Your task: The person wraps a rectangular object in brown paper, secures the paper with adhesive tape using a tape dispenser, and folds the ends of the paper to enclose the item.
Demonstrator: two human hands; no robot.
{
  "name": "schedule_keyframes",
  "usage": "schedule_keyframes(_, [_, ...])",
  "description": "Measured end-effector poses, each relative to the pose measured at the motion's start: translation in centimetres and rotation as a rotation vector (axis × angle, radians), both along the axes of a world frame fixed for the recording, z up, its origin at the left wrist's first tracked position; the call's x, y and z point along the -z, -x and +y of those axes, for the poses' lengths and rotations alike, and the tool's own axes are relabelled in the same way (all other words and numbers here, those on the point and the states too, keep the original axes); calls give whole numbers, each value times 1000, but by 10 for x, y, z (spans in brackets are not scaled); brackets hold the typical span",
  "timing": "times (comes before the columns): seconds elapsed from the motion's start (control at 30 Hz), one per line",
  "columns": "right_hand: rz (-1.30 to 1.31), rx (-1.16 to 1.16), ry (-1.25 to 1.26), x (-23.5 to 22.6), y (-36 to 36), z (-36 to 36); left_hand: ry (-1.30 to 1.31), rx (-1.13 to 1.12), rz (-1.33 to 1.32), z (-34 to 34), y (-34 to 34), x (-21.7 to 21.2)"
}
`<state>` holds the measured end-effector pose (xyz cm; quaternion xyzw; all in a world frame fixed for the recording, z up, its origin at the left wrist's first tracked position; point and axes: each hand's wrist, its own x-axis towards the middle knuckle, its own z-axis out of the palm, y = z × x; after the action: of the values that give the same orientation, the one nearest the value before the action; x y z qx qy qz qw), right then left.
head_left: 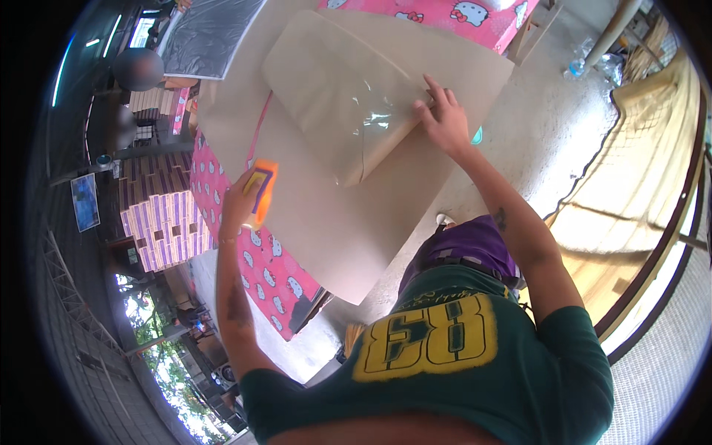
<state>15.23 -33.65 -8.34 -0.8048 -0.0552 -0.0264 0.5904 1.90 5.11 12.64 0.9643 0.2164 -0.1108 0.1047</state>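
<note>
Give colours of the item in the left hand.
The item is orange, purple and yellow; best in head view.

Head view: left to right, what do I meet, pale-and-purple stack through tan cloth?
Pale-and-purple stack of rectangular pieces → person's bare left hand → orange-and-purple handheld object → person's bare right hand → large tan cloth sheet.
</note>
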Motion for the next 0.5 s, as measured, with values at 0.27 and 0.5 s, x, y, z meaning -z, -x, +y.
schedule_keyframes(0.27, [-303, 219, 161, 22, -10, 20, 695, -40, -770, -100, 19, 86])
schedule_keyframes(0.5, [-322, 253, 203, 28, -10, 22, 792, 118, -916, -127, 9, 125])
